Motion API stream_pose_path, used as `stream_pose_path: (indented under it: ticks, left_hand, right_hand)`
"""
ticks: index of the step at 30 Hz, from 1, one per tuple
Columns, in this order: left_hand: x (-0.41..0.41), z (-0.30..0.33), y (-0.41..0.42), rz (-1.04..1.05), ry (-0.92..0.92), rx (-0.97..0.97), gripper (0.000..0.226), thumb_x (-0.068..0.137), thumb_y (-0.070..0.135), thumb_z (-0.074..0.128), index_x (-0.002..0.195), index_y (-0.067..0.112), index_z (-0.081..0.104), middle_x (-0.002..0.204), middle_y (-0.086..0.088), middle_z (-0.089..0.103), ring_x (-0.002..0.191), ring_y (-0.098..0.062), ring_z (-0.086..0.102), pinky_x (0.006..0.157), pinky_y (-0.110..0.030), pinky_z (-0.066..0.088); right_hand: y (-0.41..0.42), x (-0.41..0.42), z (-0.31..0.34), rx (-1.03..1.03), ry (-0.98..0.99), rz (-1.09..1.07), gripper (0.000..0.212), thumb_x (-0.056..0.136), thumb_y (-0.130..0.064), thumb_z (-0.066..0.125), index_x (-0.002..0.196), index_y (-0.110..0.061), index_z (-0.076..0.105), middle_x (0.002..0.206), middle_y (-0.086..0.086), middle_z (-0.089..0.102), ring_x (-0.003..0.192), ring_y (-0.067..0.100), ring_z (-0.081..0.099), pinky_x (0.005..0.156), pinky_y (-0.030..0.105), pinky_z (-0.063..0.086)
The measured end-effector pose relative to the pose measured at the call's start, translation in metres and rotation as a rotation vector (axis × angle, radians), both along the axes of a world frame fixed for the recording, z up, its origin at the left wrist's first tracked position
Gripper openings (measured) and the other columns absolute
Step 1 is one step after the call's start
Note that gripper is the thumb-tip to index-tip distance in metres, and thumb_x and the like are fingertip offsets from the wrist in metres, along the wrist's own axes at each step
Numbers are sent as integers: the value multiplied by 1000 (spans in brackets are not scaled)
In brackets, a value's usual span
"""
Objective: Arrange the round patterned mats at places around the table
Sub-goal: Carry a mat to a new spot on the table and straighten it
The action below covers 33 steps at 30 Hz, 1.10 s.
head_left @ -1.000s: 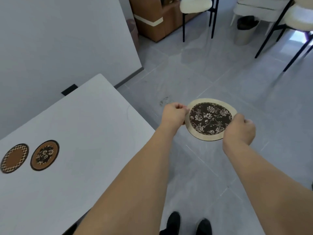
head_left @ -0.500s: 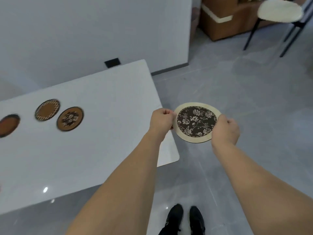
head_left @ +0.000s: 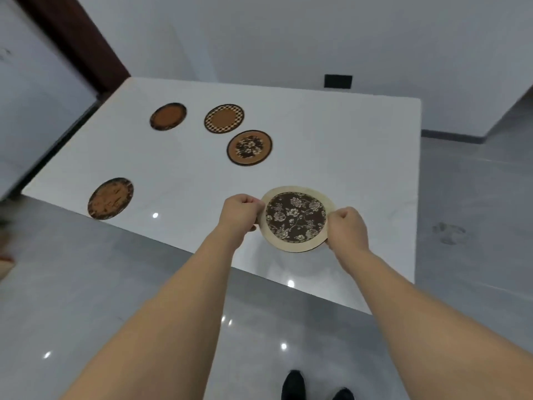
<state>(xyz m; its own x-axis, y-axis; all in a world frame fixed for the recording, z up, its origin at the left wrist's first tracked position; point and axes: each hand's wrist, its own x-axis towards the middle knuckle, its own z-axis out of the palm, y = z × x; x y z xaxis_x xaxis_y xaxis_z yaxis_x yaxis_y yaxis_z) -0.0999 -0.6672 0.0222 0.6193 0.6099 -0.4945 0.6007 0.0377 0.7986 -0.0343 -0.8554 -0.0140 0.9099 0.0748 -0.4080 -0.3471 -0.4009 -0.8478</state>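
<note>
Both hands on one mat: left hand point(head_left: 241, 212) and right hand point(head_left: 347, 227) are each pinched on opposite edges of the round cream-rimmed mat with the dark brown floral centre point(head_left: 296, 218), held roughly level over the near right part of the white rectangular table point(head_left: 346, 145). Can't tell if it's touching the top yet; looks just above it. Four others are already down: plain brown round mat with dark rim point(head_left: 168, 116) and checker-rimmed brown round mat point(head_left: 224, 118) at the far side, orange-rimmed round mat with dark floral centre point(head_left: 249, 147) just in front of the checker one, and a mottled brown round mat point(head_left: 110, 198) near the left front edge. Step in hand, as I read it: placing the fifth mat at a near-edge seat position. Next move needs lowering it flat, set in from the table edge so it doesn't overhang, and well apart from the orange-rimmed one, then letting go with both hands together so it doesn't skid on the glossy surface.
</note>
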Motion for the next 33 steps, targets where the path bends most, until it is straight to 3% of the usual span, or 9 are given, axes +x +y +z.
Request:
stream_pose_path:
  ticks: [6, 9, 15, 20, 24, 33]
  left_hand:
    - [-25, -56, 74, 89, 49, -13, 14, 86, 11, 66, 73, 13, 60, 75, -4, 67, 61, -20, 61, 59, -29, 50]
    - [-32, -88, 88, 99, 77, -26, 12, 85, 9, 67, 75, 10, 61, 70, -4, 64, 57, -19, 57, 58, -28, 49]
    - [-32, -126, 111, 62, 107, 27, 16, 83, 6, 68, 68, 9, 65, 56, -3, 59, 40, -9, 53, 41, -17, 44]
    - [-40, -132, 125, -63, 108, 19, 8, 83, 12, 70, 76, 8, 69, 56, -3, 63, 47, -12, 58, 59, -28, 54]
    - [-48, -132, 130, -144, 111, 30, 9, 83, 12, 71, 75, 10, 69, 58, -1, 65, 47, -10, 60, 55, -25, 56]
    - [-62, -140, 125, -184, 39, 171, 9, 84, 15, 69, 77, 10, 68, 61, -2, 61, 50, -9, 59, 54, -20, 50]
  right_hand:
    - [64, 9, -47, -125, 7, 340, 16, 87, -26, 51, 73, -18, 51, 72, -4, 55, 62, 12, 49, 53, 27, 34]
    - [80, 10, -73, -168, 26, 396, 22, 88, -27, 54, 69, -18, 50, 70, -6, 53, 63, 12, 47, 53, 27, 33]
    - [90, 10, -99, -276, 72, 472, 24, 87, -22, 58, 66, -15, 49, 72, 3, 55, 69, 21, 49, 63, 29, 38]
    - [91, 15, -98, -310, 92, 512, 22, 84, -21, 62, 66, -15, 50, 73, 2, 56, 70, 22, 51, 64, 29, 40]
    - [87, 11, -98, -296, 133, 582, 23, 81, -20, 66, 65, -17, 50, 67, -4, 52, 62, 14, 47, 54, 26, 36]
    - [85, 9, -99, -315, 130, 632, 28, 81, -21, 68, 62, -19, 48, 65, -7, 49, 62, 13, 45, 57, 26, 35]
